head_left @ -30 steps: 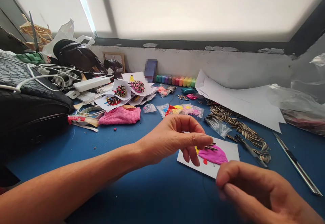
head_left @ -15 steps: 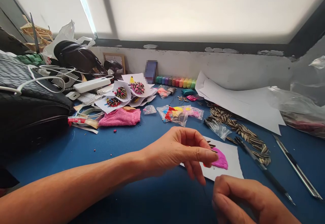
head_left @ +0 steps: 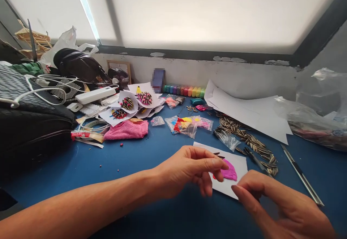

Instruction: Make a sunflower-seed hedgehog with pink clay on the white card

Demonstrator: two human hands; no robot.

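A white paper sheet [head_left: 241, 162] lies on the blue table, bearing a flattened magenta clay shape [head_left: 230, 170]. Dark striped sunflower seeds [head_left: 219, 156] stick out at the clay's upper left, and a bit of red shows at its lower left. My left hand [head_left: 193, 166] hovers over the sheet and partly covers the clay, thumb and forefinger pinched together. At the sheet's lower right corner, my right hand [head_left: 273, 203] is also closed in a pinch, slightly blurred. Whatever either pinch holds is too small or hidden to make out.
Loose sunflower seeds [head_left: 252, 139] spread right of the sheet, beside a pen [head_left: 256, 159] and a utility knife [head_left: 300, 176]. Bags of coloured clay [head_left: 187, 123] lie behind. Seed-and-clay figures on paper [head_left: 127, 103], a pink cloth [head_left: 126, 129] and a black bag [head_left: 35, 112] stand left.
My right hand has risen and come further into view, now covering much of the pen. My left hand stays pinched above the paper. The whole view has shifted slightly.
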